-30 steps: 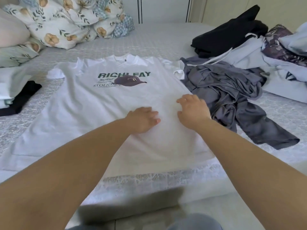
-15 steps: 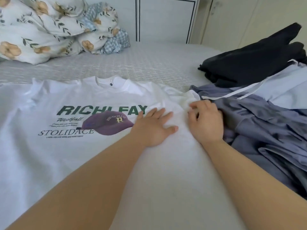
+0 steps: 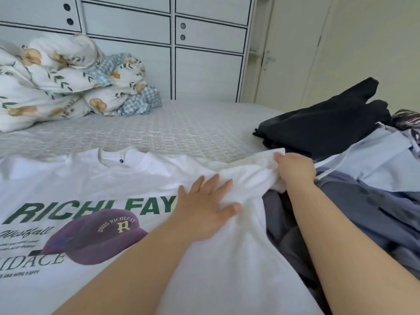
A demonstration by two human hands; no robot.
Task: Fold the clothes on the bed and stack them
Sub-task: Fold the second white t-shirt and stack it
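White printed T-shirt, front up, spread flat on the grey-covered bed, collar toward the white drawer cabinet; left hand lies flat on the chest with fingers spread, beside the green lettering, while right hand grips the bunched sleeve at the shirt's right edge. To the right, unfolded: grey garment touching the shirt, pale blue garment, black garment; far left, floral duvet heaped.
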